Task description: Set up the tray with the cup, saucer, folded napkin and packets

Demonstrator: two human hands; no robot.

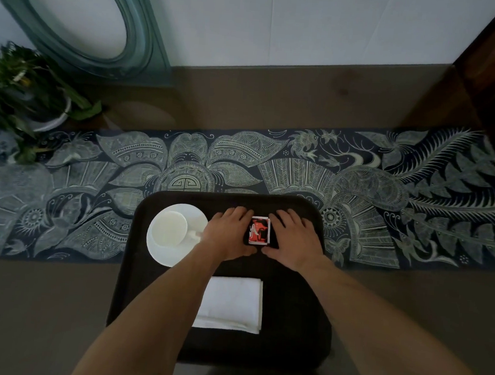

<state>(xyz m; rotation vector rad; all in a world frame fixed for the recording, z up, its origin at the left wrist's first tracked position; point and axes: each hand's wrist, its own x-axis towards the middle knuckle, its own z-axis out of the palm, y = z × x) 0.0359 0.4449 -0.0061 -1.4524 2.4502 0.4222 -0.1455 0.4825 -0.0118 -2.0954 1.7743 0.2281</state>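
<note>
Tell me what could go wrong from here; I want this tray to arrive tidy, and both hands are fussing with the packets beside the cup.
1. The left hand lies right beside the cup and its saucer; a sideways slip could knock the cup.
2. The packets, squeezed between it and the right hand, may skew when released.
3. Both forearms cross above the folded napkin and could drag it on withdrawal.

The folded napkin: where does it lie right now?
In the head view, the folded napkin lies on the tray's near middle, below both hands and the packets.

Both arms reach forward, left hand (231,233) and right hand (294,239) palm-down, fingers relaxed.
</note>
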